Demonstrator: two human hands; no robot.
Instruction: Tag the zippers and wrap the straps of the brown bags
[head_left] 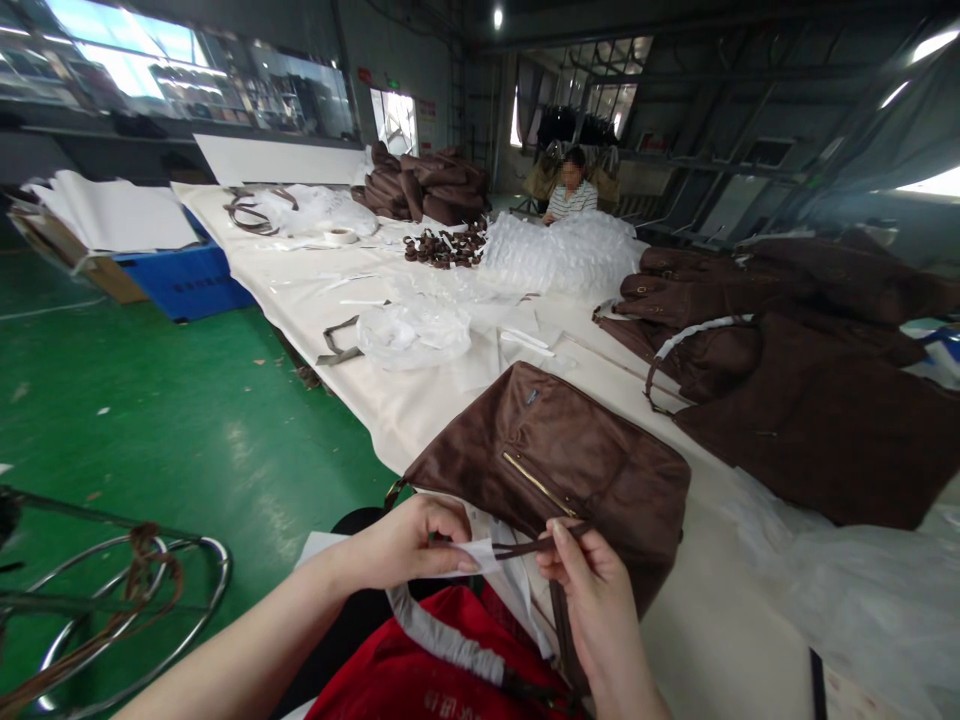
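Observation:
My left hand (427,540) is closed on a strip of white paper (478,553) above my lap. From the paper's right end run thin brown straps (521,547), which my right hand (589,575) pinches between thumb and fingers. Behind both hands a brown bag (577,440) with a gold zipper (538,483) lies on the table's near edge. A handle wrapped in pale grey film (446,635) curves below my hands, over red cloth (420,670). The palm side of my right hand is partly hidden.
Brown bags (817,390) are heaped on the right of the cream table (337,350). Clear plastic (412,330), a white plastic-wrapped pile (562,255) and more brown goods (427,185) lie farther back. Across the table sits a person (574,195). A metal stool (135,600) stands on the left.

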